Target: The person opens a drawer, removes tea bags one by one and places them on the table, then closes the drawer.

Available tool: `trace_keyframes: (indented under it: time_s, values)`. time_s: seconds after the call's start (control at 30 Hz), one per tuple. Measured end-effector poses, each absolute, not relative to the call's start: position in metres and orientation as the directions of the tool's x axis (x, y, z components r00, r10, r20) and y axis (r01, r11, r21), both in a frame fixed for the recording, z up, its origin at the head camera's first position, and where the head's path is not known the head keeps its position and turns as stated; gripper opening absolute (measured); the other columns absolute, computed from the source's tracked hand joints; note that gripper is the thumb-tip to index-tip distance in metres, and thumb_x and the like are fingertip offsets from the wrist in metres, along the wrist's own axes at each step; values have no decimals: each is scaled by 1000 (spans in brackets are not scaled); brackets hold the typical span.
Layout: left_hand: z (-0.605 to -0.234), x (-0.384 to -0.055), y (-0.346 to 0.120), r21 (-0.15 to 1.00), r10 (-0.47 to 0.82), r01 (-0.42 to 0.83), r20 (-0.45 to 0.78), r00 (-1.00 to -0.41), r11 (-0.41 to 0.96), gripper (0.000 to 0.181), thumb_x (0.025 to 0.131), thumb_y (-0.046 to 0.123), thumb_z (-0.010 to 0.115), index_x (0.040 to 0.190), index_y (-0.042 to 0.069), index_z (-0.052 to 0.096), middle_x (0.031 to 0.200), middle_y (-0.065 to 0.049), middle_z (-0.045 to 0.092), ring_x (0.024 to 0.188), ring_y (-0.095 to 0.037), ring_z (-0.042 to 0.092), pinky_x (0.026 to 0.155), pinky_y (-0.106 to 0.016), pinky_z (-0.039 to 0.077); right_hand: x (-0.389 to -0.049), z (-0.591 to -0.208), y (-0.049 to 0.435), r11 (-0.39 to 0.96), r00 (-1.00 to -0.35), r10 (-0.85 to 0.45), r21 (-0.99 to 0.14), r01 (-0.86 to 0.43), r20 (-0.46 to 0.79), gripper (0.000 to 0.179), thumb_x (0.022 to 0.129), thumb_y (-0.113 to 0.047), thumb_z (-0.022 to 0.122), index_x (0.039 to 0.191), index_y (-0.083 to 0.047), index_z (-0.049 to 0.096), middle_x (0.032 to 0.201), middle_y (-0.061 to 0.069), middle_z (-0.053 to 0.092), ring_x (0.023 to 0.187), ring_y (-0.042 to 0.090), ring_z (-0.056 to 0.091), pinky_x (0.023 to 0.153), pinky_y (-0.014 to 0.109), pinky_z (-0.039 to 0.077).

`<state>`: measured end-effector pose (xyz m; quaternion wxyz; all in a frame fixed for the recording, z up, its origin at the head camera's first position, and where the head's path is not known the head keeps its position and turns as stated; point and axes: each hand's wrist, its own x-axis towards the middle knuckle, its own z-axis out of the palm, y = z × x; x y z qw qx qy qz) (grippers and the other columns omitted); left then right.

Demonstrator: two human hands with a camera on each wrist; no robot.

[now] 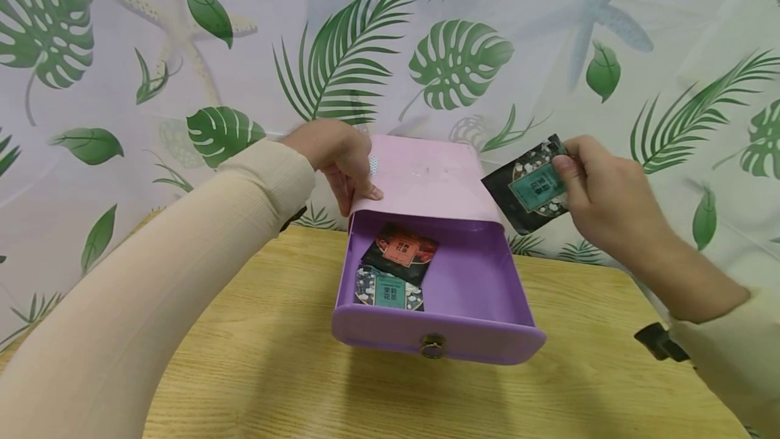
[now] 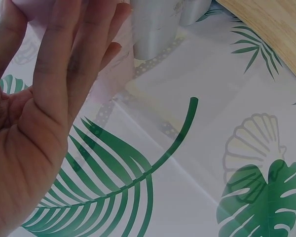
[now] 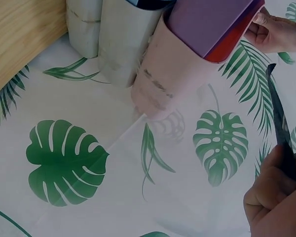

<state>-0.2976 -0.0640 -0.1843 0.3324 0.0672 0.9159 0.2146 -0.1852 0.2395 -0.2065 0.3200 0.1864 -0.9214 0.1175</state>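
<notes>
A pink drawer case [image 1: 426, 171] sits tilted with its purple drawer [image 1: 475, 283] pulled out toward me. My left hand [image 1: 341, 161] holds the case at its left front edge, thumb on top and the other fingers down the side. Between thumb and fingers, my right hand [image 1: 609, 188] pinches a black tea sachet [image 1: 524, 188] with a green label, to the right of the case. Inside the drawer, on its left side, lie a tea sachet with a red label [image 1: 402, 253] and one with a green label [image 1: 388, 290]. The right wrist view shows the held sachet edge-on.
White containers [image 3: 128, 42] stand beside the pink case in the right wrist view. A wooden tabletop [image 1: 274, 344] lies beneath the drawer. Behind stands a leaf-printed cloth [image 1: 244, 73]. A round metal knob [image 1: 432, 345] sticks out from the drawer front.
</notes>
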Motion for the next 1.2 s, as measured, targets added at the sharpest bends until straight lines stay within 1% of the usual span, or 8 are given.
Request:
trace_keyframes:
  time_s: [0.23,0.43,0.57,0.73,0.87,0.97,1.03,1.2]
  values:
    - [-185,-299,-64,442,267,-22,-581,-769,897,58,94,29,69,130,-10,46,114,-24,71,94,-25,75,100,-34,52,-188,-207,247,921,-767,-241,-109,-374,595,21,108,-13,43,111,6,52,71,13,54,57,22,44,54,34,34]
    - [-185,-299,-65,440,270,-17,-582,-767,898,57,94,29,68,129,-11,47,113,-24,71,94,-25,75,100,-33,52,-193,-210,253,923,-784,-229,-127,-363,578,23,107,-14,46,112,7,53,84,25,66,60,26,55,53,34,39]
    - [-185,-299,-65,440,273,-15,-584,-765,898,57,95,29,68,129,-11,46,115,-24,70,94,-25,75,101,-34,51,-196,-212,257,926,-791,-215,-137,-351,572,25,107,-17,46,112,7,54,89,27,68,62,27,59,53,33,41]
    - [-185,-300,-65,444,277,-14,-585,-762,896,57,95,29,67,130,-11,45,116,-25,70,94,-25,75,102,-34,50,-199,-214,263,930,-798,-212,-134,-342,565,28,107,-19,45,113,7,55,82,24,66,58,25,55,49,30,39]
    - [-184,-299,-65,442,276,-12,-581,-765,897,57,95,29,67,131,-10,45,115,-24,70,93,-25,75,103,-35,50,-200,-217,268,940,-819,-215,-115,-322,532,30,107,-22,46,111,6,57,71,14,60,56,22,47,50,32,35]
    - [-184,-298,-64,446,274,-17,-580,-767,895,57,95,28,67,131,-9,45,115,-24,70,93,-26,75,102,-35,50,-203,-220,272,946,-841,-221,-102,-308,495,28,107,-23,47,108,3,57,67,10,55,55,22,44,51,33,34]
    - [-184,-298,-64,449,273,-22,-580,-767,893,56,95,28,68,130,-10,45,115,-25,70,93,-26,75,101,-35,51,-205,-222,275,948,-854,-231,-89,-305,466,27,106,-23,49,108,2,58,69,10,57,56,21,45,52,34,35]
    - [-184,-298,-64,451,272,-28,-584,-765,892,56,95,28,67,130,-11,46,116,-25,70,96,-27,75,101,-35,51,-215,-230,283,937,-896,-312,-53,-345,318,26,105,-21,53,114,2,61,84,13,70,63,19,58,60,40,47]
